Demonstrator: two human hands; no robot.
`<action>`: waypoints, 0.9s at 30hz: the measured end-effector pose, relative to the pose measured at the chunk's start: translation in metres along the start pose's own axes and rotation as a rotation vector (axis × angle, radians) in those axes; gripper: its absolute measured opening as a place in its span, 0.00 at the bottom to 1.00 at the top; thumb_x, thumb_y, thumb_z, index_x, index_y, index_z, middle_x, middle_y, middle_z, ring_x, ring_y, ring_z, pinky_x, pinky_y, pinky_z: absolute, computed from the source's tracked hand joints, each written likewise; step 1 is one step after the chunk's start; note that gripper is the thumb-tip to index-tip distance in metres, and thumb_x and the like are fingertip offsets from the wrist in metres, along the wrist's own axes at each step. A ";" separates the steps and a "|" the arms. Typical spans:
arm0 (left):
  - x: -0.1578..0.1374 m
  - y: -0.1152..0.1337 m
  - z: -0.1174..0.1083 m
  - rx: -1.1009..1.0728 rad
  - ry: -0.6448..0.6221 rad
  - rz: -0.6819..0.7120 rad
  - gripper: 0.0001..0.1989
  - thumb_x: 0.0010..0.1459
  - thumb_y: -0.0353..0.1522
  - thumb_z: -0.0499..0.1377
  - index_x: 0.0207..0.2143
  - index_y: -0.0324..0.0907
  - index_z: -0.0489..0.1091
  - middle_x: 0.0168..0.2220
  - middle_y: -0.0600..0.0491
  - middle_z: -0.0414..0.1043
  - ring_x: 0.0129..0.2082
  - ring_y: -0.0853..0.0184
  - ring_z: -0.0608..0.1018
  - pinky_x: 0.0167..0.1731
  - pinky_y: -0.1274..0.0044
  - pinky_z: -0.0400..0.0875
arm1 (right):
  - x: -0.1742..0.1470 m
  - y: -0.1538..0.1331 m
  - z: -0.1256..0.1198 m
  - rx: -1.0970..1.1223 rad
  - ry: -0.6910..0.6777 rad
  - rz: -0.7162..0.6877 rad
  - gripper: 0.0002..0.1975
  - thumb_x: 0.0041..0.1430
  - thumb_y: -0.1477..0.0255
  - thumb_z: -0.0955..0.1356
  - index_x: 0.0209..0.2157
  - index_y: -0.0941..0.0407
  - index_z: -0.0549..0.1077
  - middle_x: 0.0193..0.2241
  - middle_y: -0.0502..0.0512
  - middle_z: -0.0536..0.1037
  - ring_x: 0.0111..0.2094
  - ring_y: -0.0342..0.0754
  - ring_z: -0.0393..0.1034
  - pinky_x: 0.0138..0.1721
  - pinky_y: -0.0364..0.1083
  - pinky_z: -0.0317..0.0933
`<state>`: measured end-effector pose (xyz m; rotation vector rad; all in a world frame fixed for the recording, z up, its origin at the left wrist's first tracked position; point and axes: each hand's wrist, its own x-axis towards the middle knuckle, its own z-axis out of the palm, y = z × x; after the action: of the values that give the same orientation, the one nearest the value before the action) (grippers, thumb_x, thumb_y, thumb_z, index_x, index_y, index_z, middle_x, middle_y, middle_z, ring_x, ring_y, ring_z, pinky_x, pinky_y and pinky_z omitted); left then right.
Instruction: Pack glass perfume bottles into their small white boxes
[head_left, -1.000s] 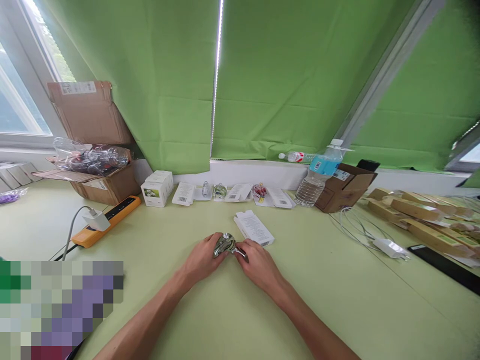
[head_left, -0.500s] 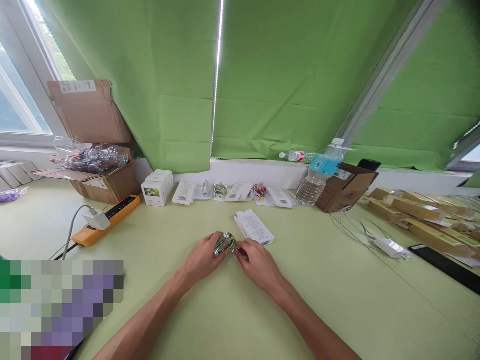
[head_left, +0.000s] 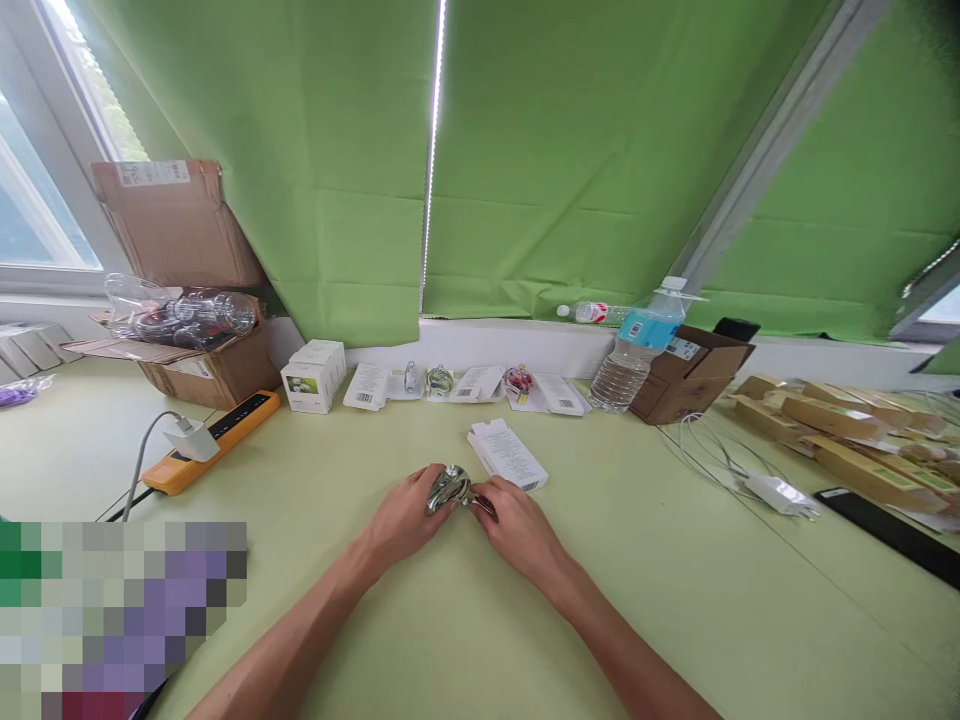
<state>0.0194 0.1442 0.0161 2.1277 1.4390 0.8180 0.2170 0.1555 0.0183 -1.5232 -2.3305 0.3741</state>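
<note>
- Far left of the middle bit: white cardboard cube boxes point(head_left: 313, 378) with a small green picture, standing on the pale yellow-green desk point(head_left: 420, 630). They look closed to me, so I'd count those as not dealt with.
- Next, back row: a flat white printed carton point(head_left: 367, 387), a small clear bottle-like piece point(head_left: 410, 380) and a round greenish glassy piece point(head_left: 439, 382). Those two are out in view, so that much looks done.
- Middle, near side: the left hand point(head_left: 405, 512) has its grip pinched round the shiny green-silver rounded piece point(head_left: 448, 488). That's the one being worked on, low over the desk.
- Just right of it, the right hand point(head_left: 517, 525) pinches a dark slim shiny part point(head_left: 486, 509). Can't tell if the two are joined, so I'd call this one unfinished.
- Just beyond that hand, a white rectangular carton point(head_left: 508, 455) lies flat.
- Back row, right: a red glassy piece point(head_left: 517, 382) beside another flat white box point(head_left: 561, 396), also out in view.
</note>
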 end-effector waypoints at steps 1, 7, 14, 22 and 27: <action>0.000 0.000 0.000 -0.005 0.000 -0.001 0.11 0.61 0.36 0.54 0.45 0.47 0.64 0.43 0.52 0.74 0.38 0.61 0.76 0.33 0.76 0.66 | 0.000 0.000 0.000 0.000 -0.004 0.002 0.11 0.65 0.72 0.62 0.44 0.54 0.75 0.39 0.55 0.76 0.43 0.50 0.71 0.41 0.44 0.56; 0.001 -0.001 0.000 -0.125 0.013 -0.022 0.14 0.58 0.36 0.56 0.48 0.47 0.65 0.44 0.52 0.75 0.40 0.61 0.77 0.36 0.74 0.68 | 0.001 0.002 -0.002 -0.012 -0.018 0.013 0.12 0.65 0.73 0.61 0.43 0.54 0.75 0.39 0.56 0.75 0.43 0.50 0.71 0.41 0.44 0.57; 0.006 -0.006 -0.006 -0.393 0.011 -0.076 0.16 0.55 0.36 0.60 0.46 0.44 0.68 0.43 0.52 0.75 0.42 0.63 0.76 0.41 0.74 0.69 | 0.000 0.006 -0.001 -0.055 -0.024 0.023 0.13 0.65 0.74 0.61 0.42 0.55 0.76 0.39 0.57 0.74 0.43 0.51 0.71 0.42 0.45 0.57; 0.009 -0.014 -0.006 -0.483 -0.004 -0.057 0.13 0.57 0.38 0.58 0.42 0.42 0.71 0.38 0.52 0.75 0.38 0.64 0.75 0.40 0.74 0.69 | 0.002 0.004 -0.004 0.030 0.056 0.031 0.09 0.64 0.71 0.63 0.39 0.55 0.75 0.38 0.55 0.74 0.40 0.49 0.71 0.39 0.45 0.59; 0.008 -0.014 -0.004 -0.465 -0.002 -0.072 0.14 0.57 0.40 0.58 0.42 0.42 0.71 0.38 0.52 0.75 0.38 0.63 0.75 0.39 0.74 0.69 | 0.003 0.005 -0.004 0.095 0.123 0.030 0.06 0.62 0.73 0.64 0.35 0.55 0.74 0.37 0.54 0.76 0.38 0.49 0.71 0.40 0.45 0.61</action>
<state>0.0096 0.1571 0.0123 1.7159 1.1748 1.0083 0.2211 0.1604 0.0204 -1.4943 -2.1672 0.3820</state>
